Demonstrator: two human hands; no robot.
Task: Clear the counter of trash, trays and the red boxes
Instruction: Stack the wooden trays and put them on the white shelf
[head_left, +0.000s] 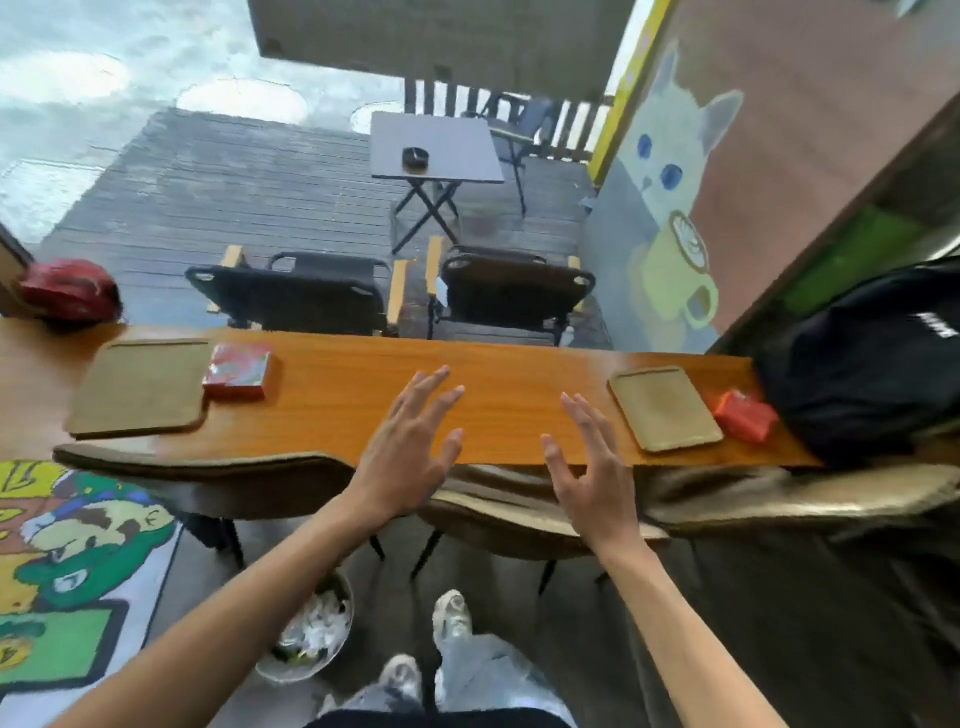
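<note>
The left hand (410, 452) and right hand (587, 467) are hovering over the counter (493, 395), fingers spread wide, holding nothing. Two flat trays (140, 387) (665, 408) are lying there, looking stiff and light; lift them by an edge. Beside each, a red box (237, 370) (745, 415) is sitting, small, probably easy to pinch.

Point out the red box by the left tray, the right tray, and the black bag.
left red box (237, 370), head view, middle of its lid
right tray (665, 408), head view, centre of its flat face
black bag (857, 364), head view, its front side
</note>
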